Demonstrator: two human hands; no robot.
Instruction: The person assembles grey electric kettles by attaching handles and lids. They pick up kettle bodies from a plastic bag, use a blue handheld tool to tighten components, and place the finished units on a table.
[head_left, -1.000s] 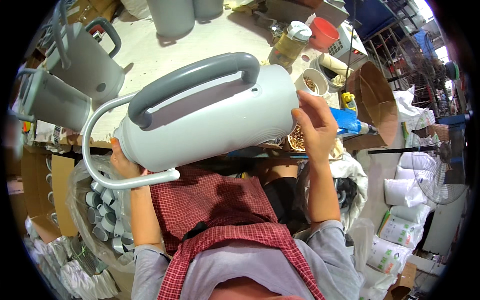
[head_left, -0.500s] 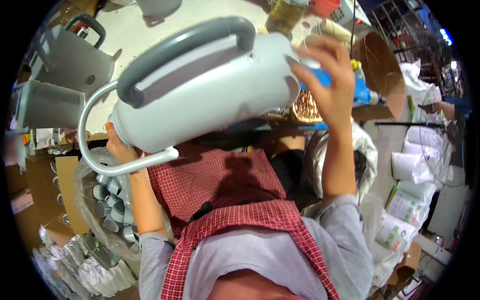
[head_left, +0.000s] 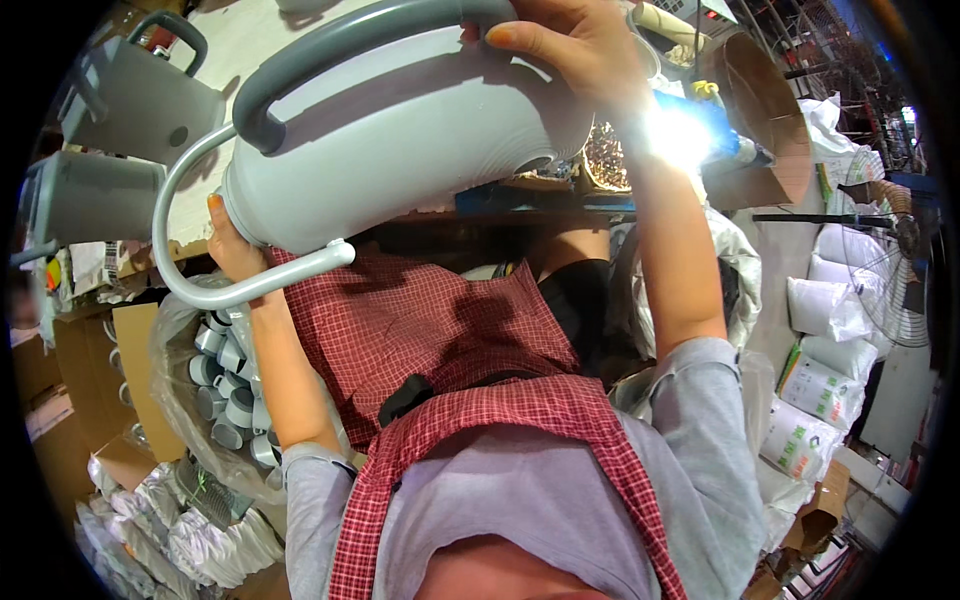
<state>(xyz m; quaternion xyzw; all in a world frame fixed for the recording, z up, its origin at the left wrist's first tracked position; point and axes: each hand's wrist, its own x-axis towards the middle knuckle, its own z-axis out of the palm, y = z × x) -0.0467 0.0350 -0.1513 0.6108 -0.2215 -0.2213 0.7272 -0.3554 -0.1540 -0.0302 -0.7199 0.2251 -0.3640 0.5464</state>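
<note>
A large light grey watering can [head_left: 400, 145] with a dark grey handle [head_left: 350, 50] lies tilted on its side in the air before me. Its thin curved spout [head_left: 165, 235] loops round at the left, the tip towards my body. My left hand [head_left: 235, 240] holds the can's left end from below, its thumb up against the edge. At the can's right end, my right hand [head_left: 580, 50] grips it where the handle joins, thumb on the handle's end; its other fingers are partly hidden. Bright glare by my right wrist washes out part of a blue object [head_left: 735, 145].
On the table's left stand two grey containers, one a handled can [head_left: 145, 105]. Below, a clear plastic bag [head_left: 170, 360] holds several grey cup-shaped parts [head_left: 235, 375]. To the right are a brown carton [head_left: 755, 120], stacked white sacks [head_left: 815, 375] and a wire fan [head_left: 895, 260].
My right hand has moved up and left from beside the can's right end and closed on the can at the handle. The can has shifted slightly up. Glare has appeared near my right wrist.
</note>
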